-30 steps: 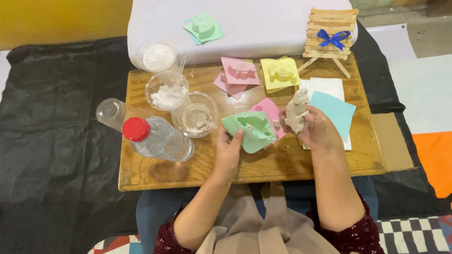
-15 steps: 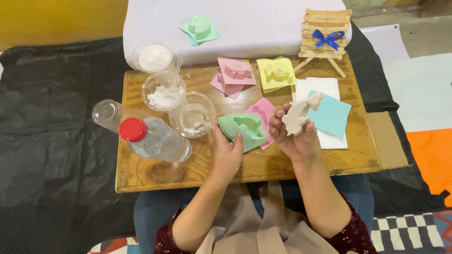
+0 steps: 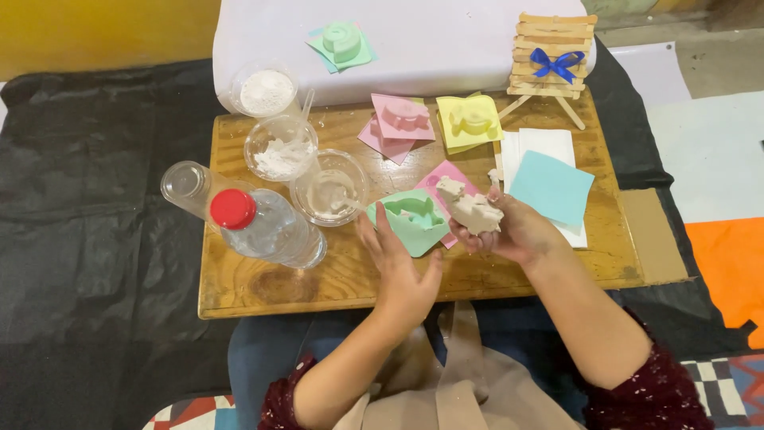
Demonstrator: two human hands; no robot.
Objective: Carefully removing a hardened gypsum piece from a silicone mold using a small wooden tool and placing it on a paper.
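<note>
Right hand (image 3: 509, 231) grips a pale cast (image 3: 471, 211), we note; left hand (image 3: 402, 267), fingers spread, holds nothing and touches the green mould (image 3: 414, 219) on the counter (image 3: 334, 279).

1. A low wooden table (image 3: 263, 287), rectangular with visible grain, fills the centre of the scene.
2. Black plastic sheeting (image 3: 87, 239) covers the floor to the left of the table and shows again at the far right.
3. A white sheet (image 3: 446, 56) lies spread at the far edge, just beyond the table.
4. A yellow wall (image 3: 103, 32) runs along the far left.
5. Orange fabric (image 3: 728, 271) lies on the right; patterned mats (image 3: 720, 382) appear at the near corners.
6. Lighting is even and soft.
</note>
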